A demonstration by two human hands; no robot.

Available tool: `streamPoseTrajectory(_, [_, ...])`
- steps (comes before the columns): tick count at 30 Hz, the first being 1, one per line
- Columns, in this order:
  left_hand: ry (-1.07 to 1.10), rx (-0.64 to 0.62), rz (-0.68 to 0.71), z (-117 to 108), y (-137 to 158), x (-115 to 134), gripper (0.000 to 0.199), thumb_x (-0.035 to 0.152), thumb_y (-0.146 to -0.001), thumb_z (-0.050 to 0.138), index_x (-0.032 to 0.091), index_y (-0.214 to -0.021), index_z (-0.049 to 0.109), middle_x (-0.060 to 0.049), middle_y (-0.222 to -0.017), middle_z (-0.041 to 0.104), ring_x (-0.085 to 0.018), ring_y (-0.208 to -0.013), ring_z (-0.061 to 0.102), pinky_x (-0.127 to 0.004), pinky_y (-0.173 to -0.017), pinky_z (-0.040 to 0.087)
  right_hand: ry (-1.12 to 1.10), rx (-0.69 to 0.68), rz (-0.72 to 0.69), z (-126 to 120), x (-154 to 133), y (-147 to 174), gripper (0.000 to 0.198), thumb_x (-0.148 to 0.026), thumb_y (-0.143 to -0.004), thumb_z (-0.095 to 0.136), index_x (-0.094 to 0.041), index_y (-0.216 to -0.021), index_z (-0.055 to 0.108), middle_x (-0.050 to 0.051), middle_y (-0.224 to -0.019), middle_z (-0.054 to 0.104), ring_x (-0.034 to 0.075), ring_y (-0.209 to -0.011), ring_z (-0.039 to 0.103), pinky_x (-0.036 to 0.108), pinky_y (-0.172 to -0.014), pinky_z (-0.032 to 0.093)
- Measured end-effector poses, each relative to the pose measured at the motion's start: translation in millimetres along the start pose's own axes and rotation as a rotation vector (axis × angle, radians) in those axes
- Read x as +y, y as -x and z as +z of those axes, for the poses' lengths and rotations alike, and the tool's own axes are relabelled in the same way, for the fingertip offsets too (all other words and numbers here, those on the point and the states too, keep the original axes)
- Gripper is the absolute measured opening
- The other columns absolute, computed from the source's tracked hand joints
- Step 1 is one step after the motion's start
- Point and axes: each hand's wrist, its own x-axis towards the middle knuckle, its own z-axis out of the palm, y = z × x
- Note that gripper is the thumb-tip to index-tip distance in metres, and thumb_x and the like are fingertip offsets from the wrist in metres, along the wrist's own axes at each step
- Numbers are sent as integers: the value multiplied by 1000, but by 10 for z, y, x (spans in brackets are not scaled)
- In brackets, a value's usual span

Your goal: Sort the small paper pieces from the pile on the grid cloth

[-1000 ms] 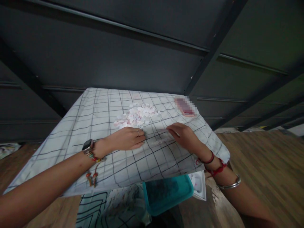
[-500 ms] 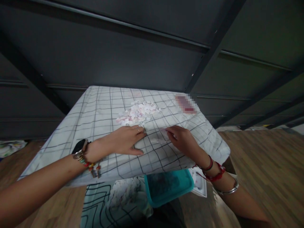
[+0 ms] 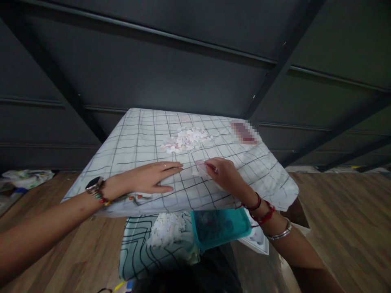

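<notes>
My left hand (image 3: 151,176) lies flat on a white checked cloth (image 3: 122,142), palm down, fingers stretched out and thumb apart, holding nothing. My right hand (image 3: 223,174) is closed in a pinch at the near middle of the cloth. Its fingertips grip a thin, pale pinkish piece (image 3: 200,165), perhaps paper, and the fingers partly hide it. Just beyond both hands spreads a heap of small white and pinkish scraps (image 3: 187,139); neither hand touches it.
A blurred-out reddish flat object (image 3: 244,132) lies at the cloth's far right. Below the near edge are a teal tray (image 3: 210,244), a white box (image 3: 259,246) and another pile of white scraps (image 3: 168,230) on a patterned fabric. A dark panelled wall (image 3: 171,69) stands behind the table.
The view has shifted a little. My left hand has slid left across the cloth, away from the scrap heap. My right hand has moved left, still pinching the pale piece, which shows more now.
</notes>
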Motion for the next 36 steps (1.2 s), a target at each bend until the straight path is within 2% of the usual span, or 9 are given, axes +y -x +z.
streamPoseTrajectory(2, [5,-1,-28,-3,69,10,61,46,-88,41,20,-138,20,-10,-141,26,-23,-124,33,-33,-103,29,32,64,-14,-29,118,10,19,-18,-83,44,-14,-74,60,5,-70,62,14,-67,55,25,-64,37])
streamPoseTrajectory(6, [-8,14,-68,-15,185,38,60,45,-88,43,20,-138,21,-9,-142,25,-22,-126,31,-34,-105,26,140,46,-26,-24,254,90,20,-17,-83,44,-14,-69,58,6,-68,61,15,-65,54,26,-63,35])
streamPoseTrajectory(13, [-13,61,-103,-29,270,97,59,44,-88,43,20,-137,23,-9,-142,26,-23,-127,29,-37,-105,26,78,-2,-91,95,-181,7,21,-17,-84,42,-15,-69,57,4,-66,60,13,-64,53,24,-62,35])
streamPoseTrajectory(16, [-14,67,-100,-34,266,111,59,44,-87,44,20,-137,23,-10,-141,27,-23,-127,30,-37,-104,27,16,-21,-87,73,-252,-86,22,-17,-84,41,-15,-71,59,3,-69,62,13,-66,54,23,-63,35])
streamPoseTrajectory(19, [-19,63,-95,-38,258,119,58,43,-88,43,20,-137,23,-10,-141,28,-22,-127,30,-37,-104,27,-12,-3,-41,5,-153,-111,20,-17,-83,43,-14,-74,61,5,-72,63,14,-70,56,23,-65,37])
streamPoseTrajectory(21, [-28,54,-98,-40,255,121,58,43,-88,42,19,-137,22,-10,-141,27,-22,-127,29,-37,-105,26,-40,-1,-61,-44,-55,-83,19,-18,-82,45,-14,-77,62,5,-76,64,14,-73,57,24,-67,38])
streamPoseTrajectory(26, [-21,54,-99,-40,251,114,56,41,-88,43,20,-137,23,-10,-141,27,-21,-127,29,-36,-105,26,-86,-90,-269,-143,67,65,21,-19,-86,43,-15,-86,63,4,-81,64,13,-79,57,23,-73,39])
streamPoseTrajectory(28, [-19,54,-102,-39,247,110,56,40,-89,43,20,-137,23,-9,-141,27,-21,-127,29,-36,-105,25,-65,-147,-309,-182,67,121,23,-19,-87,40,-16,-85,63,3,-80,63,12,-78,56,23,-71,39])
streamPoseTrajectory(36, [-23,22,-99,-40,223,96,55,36,-89,44,20,-137,22,-10,-142,25,-21,-127,28,-36,-106,25,45,-177,-264,-278,45,198,25,-23,-89,38,-18,-83,62,2,-75,60,12,-71,52,24,-63,36])
